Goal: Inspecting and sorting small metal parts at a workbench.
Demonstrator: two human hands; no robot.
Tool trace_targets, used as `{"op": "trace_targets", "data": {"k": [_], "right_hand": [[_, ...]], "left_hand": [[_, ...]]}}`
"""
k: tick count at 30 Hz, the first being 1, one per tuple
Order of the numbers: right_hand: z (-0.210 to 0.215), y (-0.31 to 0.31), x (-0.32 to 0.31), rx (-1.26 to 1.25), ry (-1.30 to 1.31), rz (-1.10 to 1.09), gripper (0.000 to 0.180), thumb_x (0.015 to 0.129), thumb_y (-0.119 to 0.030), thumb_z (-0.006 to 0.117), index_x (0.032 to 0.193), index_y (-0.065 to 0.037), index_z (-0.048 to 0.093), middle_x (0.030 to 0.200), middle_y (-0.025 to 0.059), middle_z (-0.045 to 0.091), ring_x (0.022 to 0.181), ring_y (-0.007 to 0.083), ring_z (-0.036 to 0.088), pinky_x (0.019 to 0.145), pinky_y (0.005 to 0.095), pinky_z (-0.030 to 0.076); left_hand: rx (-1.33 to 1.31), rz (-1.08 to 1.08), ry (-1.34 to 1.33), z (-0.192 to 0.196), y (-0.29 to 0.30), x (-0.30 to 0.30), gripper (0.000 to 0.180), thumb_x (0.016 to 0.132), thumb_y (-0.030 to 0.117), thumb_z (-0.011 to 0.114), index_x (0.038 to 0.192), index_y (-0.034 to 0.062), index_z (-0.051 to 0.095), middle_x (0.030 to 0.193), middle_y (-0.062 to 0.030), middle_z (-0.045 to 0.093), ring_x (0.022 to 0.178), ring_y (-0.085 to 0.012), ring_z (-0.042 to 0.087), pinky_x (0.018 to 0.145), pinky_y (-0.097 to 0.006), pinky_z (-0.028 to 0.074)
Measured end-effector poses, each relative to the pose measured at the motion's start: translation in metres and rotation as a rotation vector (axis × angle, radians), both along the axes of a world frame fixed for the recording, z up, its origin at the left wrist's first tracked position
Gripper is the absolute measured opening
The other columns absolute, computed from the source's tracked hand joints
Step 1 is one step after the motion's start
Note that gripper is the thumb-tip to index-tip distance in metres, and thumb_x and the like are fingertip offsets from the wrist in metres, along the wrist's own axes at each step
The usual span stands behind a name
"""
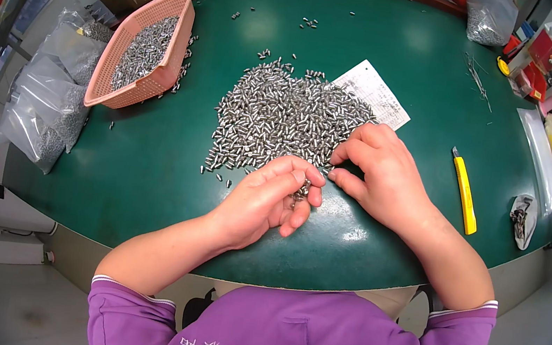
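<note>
A wide heap of small shiny metal pins (pixel 277 113) lies in the middle of the green table. At its near edge my left hand (pixel 276 197) is turned partly palm up, its fingers curled round several of the same metal pins. My right hand (pixel 379 169) is at the heap's near right edge, thumb and forefinger bent toward each other by the pins. Whether a pin sits between those fingertips is too small to make out. A printed paper sheet (pixel 375 95) lies partly under the heap's far right side.
At the left a pink plastic basket (pixel 176 52) holds more pins, with clear bags (pixel 44 112) of metal parts beside it. A yellow utility knife (pixel 464 195) lies right of my right arm. Thin metal picks (pixel 478 81) and a small white pouch (pixel 522 221) are farther right.
</note>
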State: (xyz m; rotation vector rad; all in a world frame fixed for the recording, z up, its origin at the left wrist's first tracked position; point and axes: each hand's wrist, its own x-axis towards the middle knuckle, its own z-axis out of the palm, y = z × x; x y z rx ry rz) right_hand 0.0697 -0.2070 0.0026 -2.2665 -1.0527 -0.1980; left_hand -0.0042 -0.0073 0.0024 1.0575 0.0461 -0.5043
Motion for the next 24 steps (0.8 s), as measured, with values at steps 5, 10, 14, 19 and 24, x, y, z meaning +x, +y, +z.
{"op": "trace_targets", "data": {"k": [5, 10, 14, 19, 24], "right_hand": [[-0.003, 0.002, 0.000, -0.035, -0.074, -0.001, 0.012, 0.072, -0.012, 0.070, 0.081, -0.007, 0.063, 0.085, 0.0064, 0.056, 0.089, 0.0274, 0.054, 0.078, 0.0389, 0.045], [0.003, 0.004, 0.000, 0.065, -0.119, 0.035, 0.013, 0.073, -0.012, 0.071, 0.081, -0.008, 0.062, 0.087, 0.0054, 0.056, 0.087, 0.0255, 0.054, 0.077, 0.0370, 0.045], [0.009, 0.007, -0.003, 0.211, -0.133, 0.186, 0.016, 0.071, -0.011, 0.073, 0.083, -0.010, 0.063, 0.087, 0.0034, 0.056, 0.085, 0.0236, 0.054, 0.073, 0.0353, 0.044], [0.010, 0.006, -0.003, 0.251, -0.126, 0.265, 0.017, 0.068, -0.012, 0.076, 0.083, -0.011, 0.067, 0.086, 0.0028, 0.056, 0.082, 0.0226, 0.055, 0.072, 0.0347, 0.045], [0.007, 0.004, 0.001, 0.159, -0.131, 0.080, 0.015, 0.070, -0.009, 0.074, 0.083, -0.011, 0.067, 0.085, 0.0028, 0.057, 0.085, 0.0221, 0.056, 0.073, 0.0337, 0.046]], "left_hand": [[0.033, -0.019, 0.001, 0.000, 0.000, 0.000, 0.019, 0.099, 0.020, 0.044, 0.105, 0.0040, 0.051, 0.093, -0.0094, 0.056, 0.062, -0.0099, 0.049, 0.046, -0.021, 0.038], [0.002, -0.036, 0.015, -0.003, 0.002, 0.000, 0.013, 0.098, 0.018, 0.047, 0.104, 0.0064, 0.050, 0.093, -0.0066, 0.056, 0.063, -0.0082, 0.050, 0.048, -0.021, 0.039], [-0.012, -0.046, 0.057, -0.001, 0.001, -0.001, 0.013, 0.098, 0.019, 0.048, 0.105, 0.0077, 0.050, 0.091, -0.0049, 0.057, 0.062, -0.0074, 0.051, 0.049, -0.021, 0.040], [0.008, -0.087, 0.056, 0.001, 0.003, 0.000, 0.013, 0.099, 0.020, 0.048, 0.105, 0.0083, 0.050, 0.089, -0.0045, 0.057, 0.060, -0.0071, 0.050, 0.047, -0.020, 0.038], [-0.030, -0.061, 0.053, 0.000, 0.002, 0.001, 0.013, 0.099, 0.019, 0.046, 0.103, 0.0073, 0.052, 0.088, -0.0053, 0.057, 0.059, -0.0085, 0.049, 0.047, -0.021, 0.038]]}}
